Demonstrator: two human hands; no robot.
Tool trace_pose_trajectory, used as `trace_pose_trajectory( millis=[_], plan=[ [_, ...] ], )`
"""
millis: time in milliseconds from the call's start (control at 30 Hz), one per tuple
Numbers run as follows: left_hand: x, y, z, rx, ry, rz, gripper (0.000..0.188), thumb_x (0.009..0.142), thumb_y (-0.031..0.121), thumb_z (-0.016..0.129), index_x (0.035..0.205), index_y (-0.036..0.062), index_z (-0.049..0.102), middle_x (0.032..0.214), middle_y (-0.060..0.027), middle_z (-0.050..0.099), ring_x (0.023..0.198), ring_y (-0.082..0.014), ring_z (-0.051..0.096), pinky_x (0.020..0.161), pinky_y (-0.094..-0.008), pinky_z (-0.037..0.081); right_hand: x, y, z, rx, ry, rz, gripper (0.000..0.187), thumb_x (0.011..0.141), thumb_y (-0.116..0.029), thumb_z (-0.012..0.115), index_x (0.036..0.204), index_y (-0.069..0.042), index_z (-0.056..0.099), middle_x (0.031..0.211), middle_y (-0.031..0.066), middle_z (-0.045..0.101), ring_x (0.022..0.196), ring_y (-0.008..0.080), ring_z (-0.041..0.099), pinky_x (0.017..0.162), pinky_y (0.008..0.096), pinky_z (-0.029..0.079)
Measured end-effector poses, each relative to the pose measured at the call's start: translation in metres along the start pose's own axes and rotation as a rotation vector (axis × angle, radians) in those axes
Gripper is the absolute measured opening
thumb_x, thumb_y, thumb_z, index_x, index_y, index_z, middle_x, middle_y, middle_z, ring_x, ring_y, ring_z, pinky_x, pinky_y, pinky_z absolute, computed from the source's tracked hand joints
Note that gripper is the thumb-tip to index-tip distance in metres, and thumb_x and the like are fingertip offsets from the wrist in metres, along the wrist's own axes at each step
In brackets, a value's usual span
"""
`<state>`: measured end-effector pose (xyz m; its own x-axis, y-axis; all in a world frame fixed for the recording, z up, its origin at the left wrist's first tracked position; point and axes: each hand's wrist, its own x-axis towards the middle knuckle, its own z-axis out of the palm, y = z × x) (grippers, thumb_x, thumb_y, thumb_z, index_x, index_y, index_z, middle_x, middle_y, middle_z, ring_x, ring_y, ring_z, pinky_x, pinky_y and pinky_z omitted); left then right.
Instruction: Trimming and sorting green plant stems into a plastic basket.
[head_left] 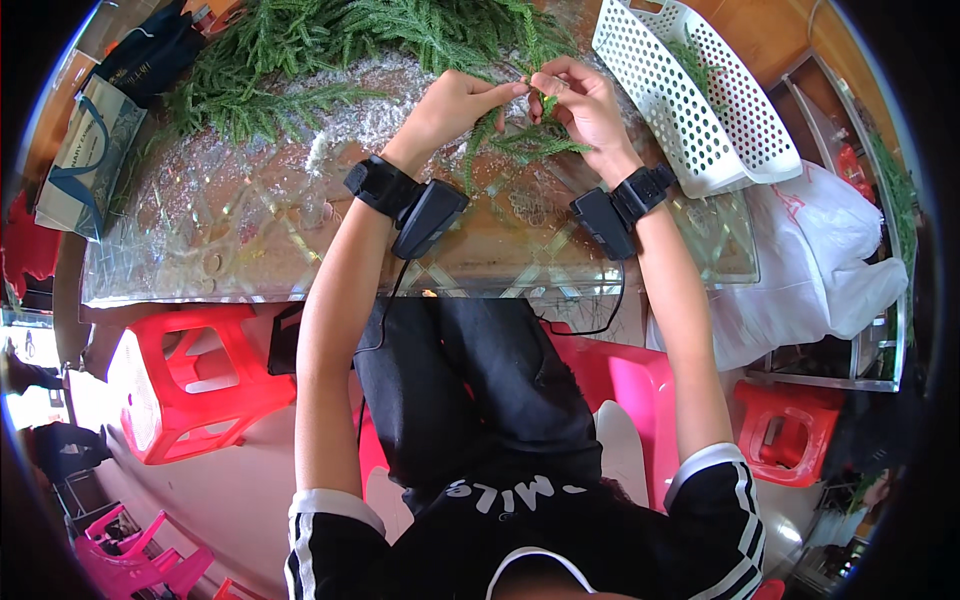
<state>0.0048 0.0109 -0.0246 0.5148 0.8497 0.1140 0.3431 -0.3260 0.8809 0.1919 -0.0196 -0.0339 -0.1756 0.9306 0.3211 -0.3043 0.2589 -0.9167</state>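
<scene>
- The left hand (455, 108) and right hand (592, 108) are raised over the far half of the desk (260, 245), fingertips almost meeting.
- Each grip is pinched together on a green sprig (550, 148), which sits between them, its leafy ends hanging below the fingers.
- A pile of greenery (300, 50) lies just beyond the left hand, limiting room ahead.
- A white perforated basket (735, 150) stands just beside the right hand, leaving a narrow gap on that side.
- Between the forearms, open desk surface runs back to the front edge.
- A white plastic bag (815, 255) bulges beside the right edge.
</scene>
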Motion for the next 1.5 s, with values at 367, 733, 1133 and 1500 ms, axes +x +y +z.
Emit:
trace_pose_trajectory(
  millis=[367,733,1133,1500],
  plan=[
    [-0.011,0.017,0.001,-0.136,-0.008,-0.039,0.05,0.092,0.041,0.047,0.073,-0.0001,0.068,0.047,-0.0015,0.05,0.047,-0.0073,0.046,0.048,-0.0229,0.034,0.0,-0.001,-0.001,0.094,0.149,0.06,0.01,0.083,-0.005,0.062,0.091,-0.001,0.06,0.082,0.0058,0.061,0.064,0.0135,0.057,0.058,0.0264,0.047],
    [-0.01,0.014,0.002,-0.253,-0.124,0.012,0.046,0.095,0.035,0.044,0.075,0.0001,0.066,0.051,-0.0006,0.052,0.049,-0.0062,0.046,0.051,-0.0226,0.032,0.0,-0.001,-0.007,0.244,-0.028,0.067,0.013,0.088,-0.018,0.058,0.087,-0.005,0.053,0.093,0.0078,0.059,0.066,0.012,0.049,0.061,0.0268,0.04],
    [-0.01,0.014,0.001,-0.265,-0.137,0.029,0.045,0.094,0.035,0.045,0.075,0.0004,0.066,0.052,-0.0007,0.053,0.051,-0.0054,0.047,0.051,-0.0215,0.032,-0.001,-0.002,-0.007,0.281,-0.052,0.08,0.013,0.088,-0.018,0.058,0.085,-0.007,0.052,0.092,0.0081,0.059,0.066,0.011,0.048,0.06,0.0255,0.039],
    [-0.012,0.017,0.0,-0.227,-0.194,-0.006,0.045,0.095,0.036,0.042,0.075,0.0014,0.064,0.053,-0.0009,0.053,0.052,-0.0065,0.046,0.054,-0.0219,0.032,0.0,-0.003,-0.009,0.265,-0.053,0.116,0.012,0.088,-0.016,0.059,0.086,-0.006,0.052,0.09,0.0079,0.058,0.065,0.0104,0.049,0.058,0.0246,0.039]
  ],
)
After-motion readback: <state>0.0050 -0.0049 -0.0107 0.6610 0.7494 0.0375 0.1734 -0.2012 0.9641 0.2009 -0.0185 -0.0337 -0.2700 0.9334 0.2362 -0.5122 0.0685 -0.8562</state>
